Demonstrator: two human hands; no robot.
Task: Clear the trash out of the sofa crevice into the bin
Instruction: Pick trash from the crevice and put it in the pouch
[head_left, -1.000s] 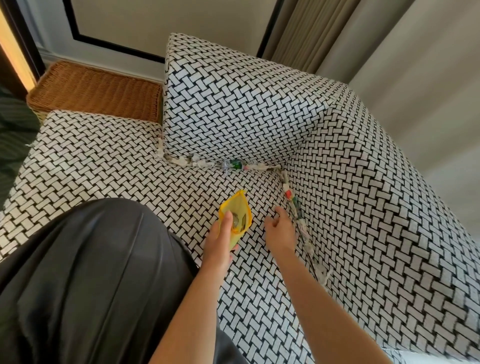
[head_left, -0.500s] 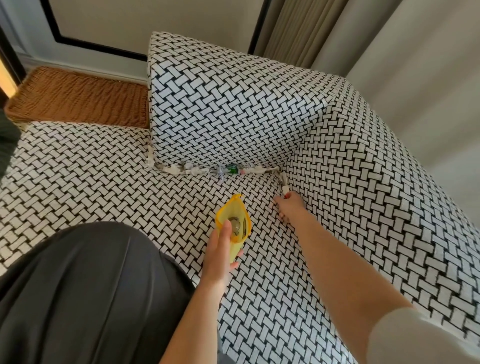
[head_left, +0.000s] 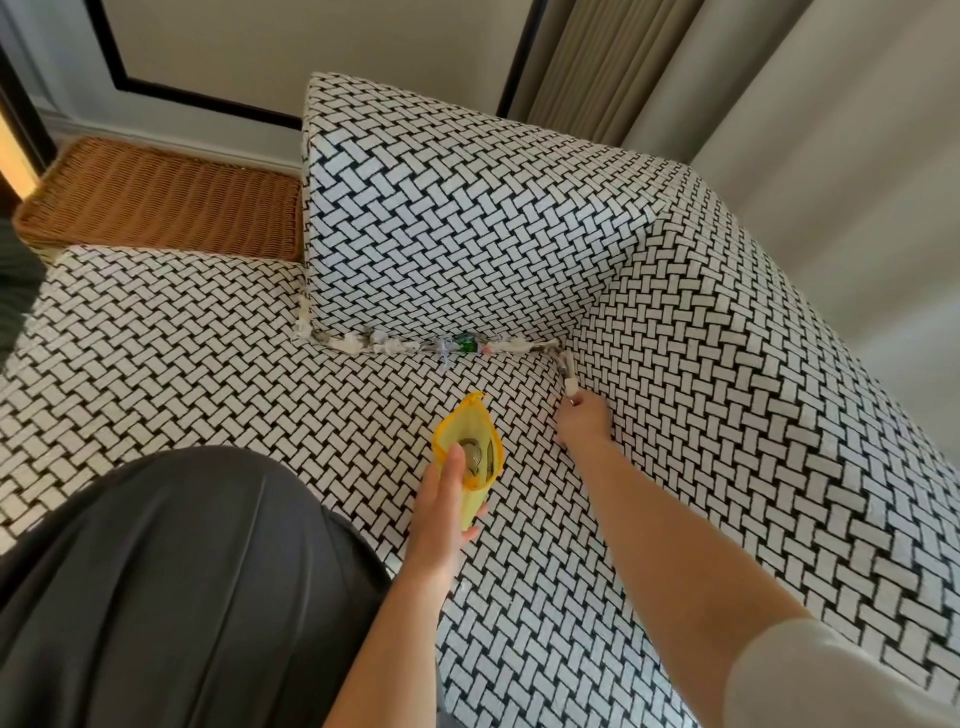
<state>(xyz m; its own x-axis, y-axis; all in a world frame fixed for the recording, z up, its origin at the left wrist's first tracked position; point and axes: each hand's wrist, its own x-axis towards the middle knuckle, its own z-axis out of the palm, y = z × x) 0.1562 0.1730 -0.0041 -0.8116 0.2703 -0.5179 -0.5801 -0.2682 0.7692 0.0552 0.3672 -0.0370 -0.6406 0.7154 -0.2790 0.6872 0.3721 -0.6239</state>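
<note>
A black-and-white woven sofa (head_left: 727, 415) fills the view. A row of trash (head_left: 415, 344), white scraps with a green piece (head_left: 464, 343), is wedged in the crevice under the back cushion (head_left: 441, 218). More white scraps (head_left: 568, 370) sit in the right crevice near the corner. My right hand (head_left: 583, 420) reaches into that right crevice, fingertips pinched at a small white scrap (head_left: 571, 387). My left hand (head_left: 441, 509) holds an open yellow pouch (head_left: 470, 452) upright above the seat, with several pieces inside.
A brown wicker basket (head_left: 161, 200) stands behind the seat at the far left. Grey curtains (head_left: 779, 104) hang behind the sofa on the right. Dark grey fabric (head_left: 156, 587) on my lap covers the near left.
My right hand has moved forward along the right crevice toward the corner and pinched a white scrap. The left hand with the pouch has stayed in place. The view has shifted slightly.
</note>
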